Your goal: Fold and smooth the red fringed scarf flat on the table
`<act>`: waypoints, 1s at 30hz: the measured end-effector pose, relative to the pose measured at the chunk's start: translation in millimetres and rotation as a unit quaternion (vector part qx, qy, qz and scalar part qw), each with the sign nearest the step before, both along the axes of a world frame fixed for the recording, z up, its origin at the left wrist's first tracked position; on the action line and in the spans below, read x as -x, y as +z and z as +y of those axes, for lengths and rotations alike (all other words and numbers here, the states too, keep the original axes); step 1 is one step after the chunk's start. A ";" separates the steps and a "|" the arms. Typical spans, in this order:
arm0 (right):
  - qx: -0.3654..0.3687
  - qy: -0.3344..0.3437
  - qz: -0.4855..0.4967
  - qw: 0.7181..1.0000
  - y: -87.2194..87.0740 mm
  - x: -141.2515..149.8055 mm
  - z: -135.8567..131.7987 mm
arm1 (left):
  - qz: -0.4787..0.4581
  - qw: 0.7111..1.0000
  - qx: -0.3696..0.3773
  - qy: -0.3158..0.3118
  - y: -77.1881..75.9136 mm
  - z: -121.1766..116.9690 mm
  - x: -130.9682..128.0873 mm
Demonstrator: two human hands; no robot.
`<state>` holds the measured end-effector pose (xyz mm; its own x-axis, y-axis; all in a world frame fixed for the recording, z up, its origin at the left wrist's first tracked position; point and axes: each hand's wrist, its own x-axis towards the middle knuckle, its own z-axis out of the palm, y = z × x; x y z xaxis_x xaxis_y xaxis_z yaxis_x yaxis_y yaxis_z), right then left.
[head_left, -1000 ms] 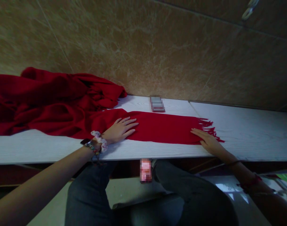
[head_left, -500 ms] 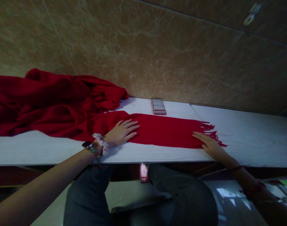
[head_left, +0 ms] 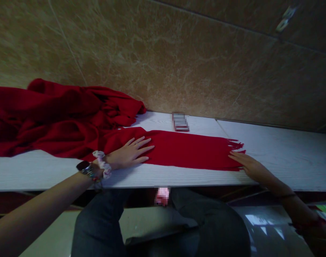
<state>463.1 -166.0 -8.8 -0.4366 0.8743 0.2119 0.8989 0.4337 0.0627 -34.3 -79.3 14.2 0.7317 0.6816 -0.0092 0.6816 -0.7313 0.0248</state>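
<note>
A red scarf (head_left: 189,150) with a fringed end stretches along a white wood-grained bench top. Its right part lies flat in a strip, while the left part is heaped in loose folds. My left hand (head_left: 131,153) rests palm down on the strip where the folds begin, fingers spread. At the fringed end lies my right hand (head_left: 245,165), fingers stretched out over the cloth's corner and covering some of the tassels. Neither hand grips the fabric.
Behind the white bench top (head_left: 280,153) rises a brown marbled tile wall (head_left: 163,60). A blurred-out small rectangular object (head_left: 180,122) lies near the wall, beyond the scarf. My legs (head_left: 213,221) are below the front edge. A metal fitting (head_left: 286,19) is at upper right.
My left hand has slid a little to the left along the scarf. My right hand has moved right, from the cloth onto the fringe, part of which it now covers.
</note>
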 end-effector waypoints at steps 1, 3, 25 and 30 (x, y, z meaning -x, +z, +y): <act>-0.011 -0.004 0.003 1.000 2.3 -0.9 -1.4 | -0.007 1.000 -0.003 -0.020 3.3 -1.6 -4.1; -0.022 -0.006 0.008 1.000 6.5 -0.4 -3.5 | -0.031 0.997 -0.012 -0.074 9.1 -3.9 -16.0; 0.000 -0.037 0.028 0.999 -2.3 19.1 1.6 | -0.091 0.985 0.001 -0.149 1.2 -2.2 -41.4; -0.009 -0.047 0.059 0.997 -5.3 24.3 2.9 | -0.111 0.983 0.000 -0.143 -5.4 -1.5 -40.6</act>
